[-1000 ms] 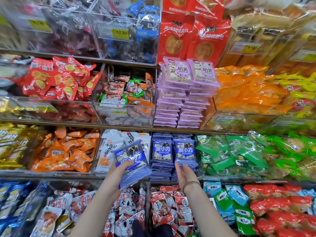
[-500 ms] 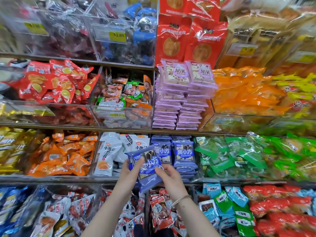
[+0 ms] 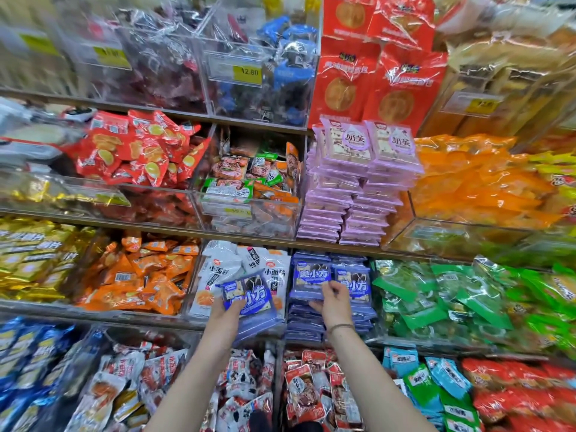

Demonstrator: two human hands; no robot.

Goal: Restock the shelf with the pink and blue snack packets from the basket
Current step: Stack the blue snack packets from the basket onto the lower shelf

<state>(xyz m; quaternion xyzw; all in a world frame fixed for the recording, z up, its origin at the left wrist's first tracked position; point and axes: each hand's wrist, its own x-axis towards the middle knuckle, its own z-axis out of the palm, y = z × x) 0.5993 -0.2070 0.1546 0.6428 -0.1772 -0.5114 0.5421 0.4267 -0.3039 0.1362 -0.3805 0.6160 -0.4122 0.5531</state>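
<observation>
My left hand (image 3: 226, 316) grips a bundle of blue packets (image 3: 249, 294) low in mid-frame, in front of the white packets (image 3: 218, 269). Just right, my right hand (image 3: 335, 304) pinches a single blue packet (image 3: 311, 274) atop the blue stack (image 3: 305, 322). I should square its edges, label outward, before releasing.

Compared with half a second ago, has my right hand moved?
Yes. The right hand has gone rightward, off the bundle in the left hand and over to the shelved blue stacks, where it pinches a blue packet.
</observation>
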